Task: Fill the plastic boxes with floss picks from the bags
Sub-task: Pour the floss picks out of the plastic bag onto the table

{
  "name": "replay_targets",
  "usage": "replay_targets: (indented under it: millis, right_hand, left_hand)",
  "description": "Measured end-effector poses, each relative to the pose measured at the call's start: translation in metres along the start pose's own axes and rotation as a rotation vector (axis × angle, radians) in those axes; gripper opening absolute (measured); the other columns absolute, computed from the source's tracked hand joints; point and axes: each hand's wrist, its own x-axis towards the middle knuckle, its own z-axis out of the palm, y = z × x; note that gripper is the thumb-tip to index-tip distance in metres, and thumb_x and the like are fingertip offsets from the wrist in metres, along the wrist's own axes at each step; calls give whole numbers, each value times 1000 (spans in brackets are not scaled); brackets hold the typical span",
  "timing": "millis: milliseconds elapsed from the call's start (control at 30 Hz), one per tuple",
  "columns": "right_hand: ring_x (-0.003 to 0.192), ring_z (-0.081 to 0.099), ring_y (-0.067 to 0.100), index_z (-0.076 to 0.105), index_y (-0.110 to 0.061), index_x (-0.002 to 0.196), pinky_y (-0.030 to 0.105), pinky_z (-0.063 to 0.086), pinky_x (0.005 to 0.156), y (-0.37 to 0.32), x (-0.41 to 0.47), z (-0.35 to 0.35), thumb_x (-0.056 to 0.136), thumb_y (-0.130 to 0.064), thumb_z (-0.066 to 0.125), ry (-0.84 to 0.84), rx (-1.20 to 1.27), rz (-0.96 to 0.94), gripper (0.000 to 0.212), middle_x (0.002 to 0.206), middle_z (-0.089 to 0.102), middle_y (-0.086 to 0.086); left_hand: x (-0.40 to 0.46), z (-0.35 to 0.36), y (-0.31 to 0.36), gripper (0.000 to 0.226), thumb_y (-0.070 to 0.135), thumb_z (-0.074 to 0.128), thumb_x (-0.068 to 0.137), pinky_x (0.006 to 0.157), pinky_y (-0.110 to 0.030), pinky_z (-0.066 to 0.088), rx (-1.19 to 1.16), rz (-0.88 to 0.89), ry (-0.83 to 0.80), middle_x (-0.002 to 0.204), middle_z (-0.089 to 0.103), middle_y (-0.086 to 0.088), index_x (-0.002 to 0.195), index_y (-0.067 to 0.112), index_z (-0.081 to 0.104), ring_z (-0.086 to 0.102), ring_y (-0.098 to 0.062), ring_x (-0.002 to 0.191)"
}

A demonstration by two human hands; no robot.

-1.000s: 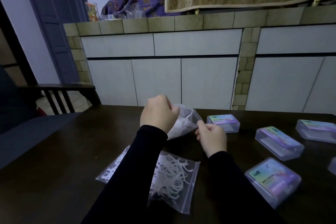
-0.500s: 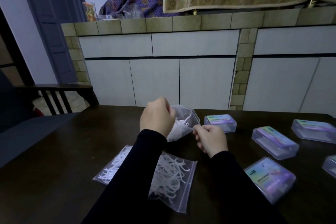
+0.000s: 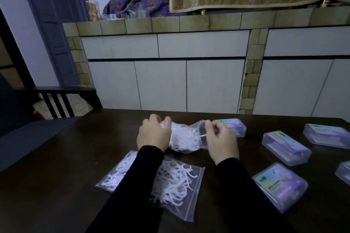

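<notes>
The left hand and the right hand each pinched one bag of floss picks — above the worktop.

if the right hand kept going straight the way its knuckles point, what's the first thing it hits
Probably the far plastic box, which lies just beyond the right hand on the table. Depth is unclear in this view; the hand may pass above it.

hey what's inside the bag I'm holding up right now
The held bag contains a clump of white floss picks, seen through the clear plastic. The left hand covers its left end, so that part's contents are hidden.
</notes>
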Motion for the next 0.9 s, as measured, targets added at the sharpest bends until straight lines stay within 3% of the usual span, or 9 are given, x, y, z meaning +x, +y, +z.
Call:
replay_targets:
  millis: [67, 133, 267, 500, 600, 667, 767, 900]
  right_hand:
    - [76, 55, 6, 51, -31, 83, 24, 44, 65, -3, -2, 0, 96, -53, 38, -10, 9, -26, 29, 77, 58, -8]
    - [77, 57, 6, 53, -32, 85, 25, 47, 67, -5, -5, 1, 93, -59, 41, -63, 16, -26, 31, 78, 60, -9]
    - [75, 62, 8, 56, -31, 82, 31, 55, 73, -1, -3, 8, 91, -41, 59, -99, 24, 21, 14, 75, 65, -6]
    - [77, 61, 5, 57, -24, 92, 18, 46, 62, 3, -4, 6, 92, -33, 61, -61, 168, 93, 10, 83, 65, -5]
    - [69, 63, 4, 52, -31, 85, 15, 46, 59, 1, -6, 6, 92, -30, 62, -70, 214, 91, 12, 77, 66, -4]
    - [64, 60, 2, 51, -30, 85, 14, 44, 59, 0, -6, 4, 92, -32, 61, -61, 247, 98, 12, 70, 62, -8]
    - [62, 53, 2, 52, -25, 87, 12, 38, 57, -1, -5, 0, 97, -37, 52, -35, 248, 107, 15, 65, 54, -10]
    - [60, 49, 1, 53, -19, 96, 5, 37, 43, 4, -1, -6, 99, -31, 49, -47, 221, 108, 12, 73, 48, -13]
  left_hand:
    - [-1, 9, -14, 44, 48, 40, 94, 87, -34, 39, 0, -86, -25, 124, 51, -10, 124, 17, 49, 51, -28, 111]
    - [0, 13, -20, 47, 47, 39, 95, 91, -36, 40, 18, -88, -29, 128, 48, -11, 130, 16, 45, 50, -29, 114]
    - [11, 11, -28, 45, 41, 41, 94, 93, -37, 42, 158, -31, -86, 127, 55, -11, 132, 16, 44, 51, -29, 115]
    - [25, 0, -38, 46, 31, 46, 90, 96, -35, 43, 226, 0, -202, 130, 57, -7, 134, 16, 49, 52, -26, 117]
    - [27, -4, -40, 40, 28, 44, 89, 92, -33, 43, 181, -37, -194, 122, 60, -11, 125, 12, 56, 55, -27, 111]
    - [27, -5, -39, 34, 33, 42, 92, 86, -33, 46, 132, -50, -199, 104, 65, -11, 104, 11, 64, 59, -27, 97]
    - [27, -8, -38, 44, 48, 40, 95, 77, -33, 46, 79, -44, -204, 82, 64, -6, 80, 14, 63, 60, -23, 83]
    - [28, -14, -35, 30, 41, 47, 95, 83, -32, 49, 80, -2, -142, 94, 66, -2, 99, 17, 65, 61, -20, 88]
